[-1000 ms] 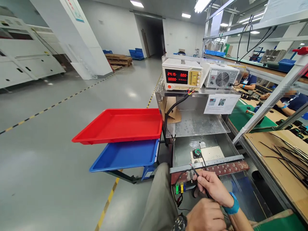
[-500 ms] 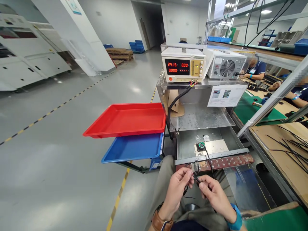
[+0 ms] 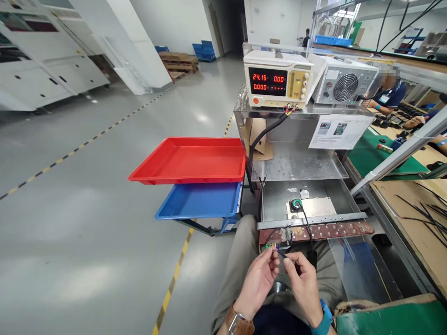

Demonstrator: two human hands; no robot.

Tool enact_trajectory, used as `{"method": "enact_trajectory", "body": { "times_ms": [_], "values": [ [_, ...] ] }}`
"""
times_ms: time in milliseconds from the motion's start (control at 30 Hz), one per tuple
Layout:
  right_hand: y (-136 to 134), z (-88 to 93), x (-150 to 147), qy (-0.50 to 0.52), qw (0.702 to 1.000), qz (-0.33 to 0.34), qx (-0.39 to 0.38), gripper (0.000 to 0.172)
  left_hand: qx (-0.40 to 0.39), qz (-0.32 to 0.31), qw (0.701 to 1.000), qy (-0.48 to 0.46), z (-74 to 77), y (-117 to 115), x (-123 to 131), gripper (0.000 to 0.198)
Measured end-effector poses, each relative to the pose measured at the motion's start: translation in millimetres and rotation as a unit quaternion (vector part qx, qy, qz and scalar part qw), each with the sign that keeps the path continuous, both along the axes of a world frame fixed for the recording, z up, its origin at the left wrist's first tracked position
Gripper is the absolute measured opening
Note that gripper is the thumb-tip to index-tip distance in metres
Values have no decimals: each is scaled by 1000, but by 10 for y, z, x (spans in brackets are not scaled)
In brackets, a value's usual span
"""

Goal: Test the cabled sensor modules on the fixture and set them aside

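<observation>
Between your two hands, low in the view and over your lap, a thin black wire [image 3: 281, 254] runs almost level from one pinch to the other, its long axis left to right. Your left hand [image 3: 259, 279] has thumb and forefinger pressed together on its left end, and your right hand [image 3: 303, 279] pinches the right part the same way, so both sets of fingers [image 3: 288, 263] are closed on it and neither is spread. Whether the tip carries a plug is too small to tell. Just beyond your fingertips, and a little higher, sit the coloured terminals [image 3: 271, 245] under the brown strip [image 3: 324, 231] at the front of the desk; your left hand is the nearer one to them. A second lead rises from there to the small fan [image 3: 296, 204] on its metal plate [image 3: 314, 207]. Farther up stands the power supply [image 3: 277, 85], showing red digits. Off to your left lie the red tray [image 3: 190, 160] and blue tray [image 3: 199, 201]. Other people sit far right.
</observation>
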State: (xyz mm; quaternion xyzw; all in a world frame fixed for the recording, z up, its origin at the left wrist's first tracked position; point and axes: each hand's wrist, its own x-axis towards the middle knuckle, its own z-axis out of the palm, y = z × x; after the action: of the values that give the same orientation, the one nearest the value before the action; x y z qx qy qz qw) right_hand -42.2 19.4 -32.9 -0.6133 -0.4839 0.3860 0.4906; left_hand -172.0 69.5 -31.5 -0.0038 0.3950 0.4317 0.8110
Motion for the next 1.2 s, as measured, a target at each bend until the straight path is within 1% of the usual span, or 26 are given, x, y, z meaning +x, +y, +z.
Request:
{"method": "enact_trajectory", "body": {
  "times_ms": [33, 67, 100, 133, 200, 267, 333, 400, 433, 500, 600, 667, 800, 900, 967, 1067, 1133, 1200],
  "values": [
    [19, 8, 5, -46, 999, 7, 10, 27, 46, 9, 998, 51, -59, -3, -51, 16],
    [41, 17, 6, -102, 994, 18, 24, 25, 92, 15, 989, 113, -118, -6, -104, 25],
    [64, 24, 0, -164, 985, 32, 41, 22, 138, 16, 973, 186, -174, -8, -155, 33],
    [88, 28, -13, -229, 971, 48, 56, 21, 174, 13, 951, 256, -227, -10, -201, 39],
    [133, 24, -53, -355, 928, 84, 73, 19, 207, 4, 915, 347, -315, -14, -272, 46],
    [175, 9, -92, -461, 878, 112, 69, 18, 236, -14, 884, 403, -379, -20, -307, 46],
    [215, -7, -112, -532, 834, 133, 61, 16, 276, -32, 846, 455, -422, -33, -316, 40],
    [252, -14, -107, -572, 803, 157, 56, 17, 323, -49, 798, 506, -450, -53, -313, 34],
    [268, -12, -99, -585, 792, 169, 53, 17, 340, -55, 780, 522, -461, -65, -309, 32],
    [299, 4, -83, -601, 775, 192, 45, 18, 361, -72, 755, 543, -476, -87, -304, 31],
    [342, 41, -81, -609, 762, 217, 31, 18, 384, -97, 719, 571, -485, -102, -293, 30],
    [369, 65, -94, -608, 761, 226, 24, 18, 409, -110, 687, 590, -483, -96, -281, 30],
    [414, 83, -120, -612, 758, 225, 17, 17, 465, -152, 606, 627, -459, -64, -255, 34],
    [433, 75, -120, -611, 760, 222, 12, 16, 479, -191, 546, 660, -415, -41, -246, 33],
    [442, 67, -113, -605, 764, 223, 8, 16, 482, -212, 515, 677, -383, -24, -246, 32],
    [450, 58, -101, -596, 771, 224, 6, 16, 486, -235, 484, 688, -356, 11, -253, 29],
    [452, 50, -99, -590, 775, 224, 7, 16, 486, -243, 474, 693, -347, 40, -259, 28],
    [450, 40, -102, -585, 780, 222, 7, 15, 486, -247, 469, 695, -335, 68, -265, 28]
  ]
}}
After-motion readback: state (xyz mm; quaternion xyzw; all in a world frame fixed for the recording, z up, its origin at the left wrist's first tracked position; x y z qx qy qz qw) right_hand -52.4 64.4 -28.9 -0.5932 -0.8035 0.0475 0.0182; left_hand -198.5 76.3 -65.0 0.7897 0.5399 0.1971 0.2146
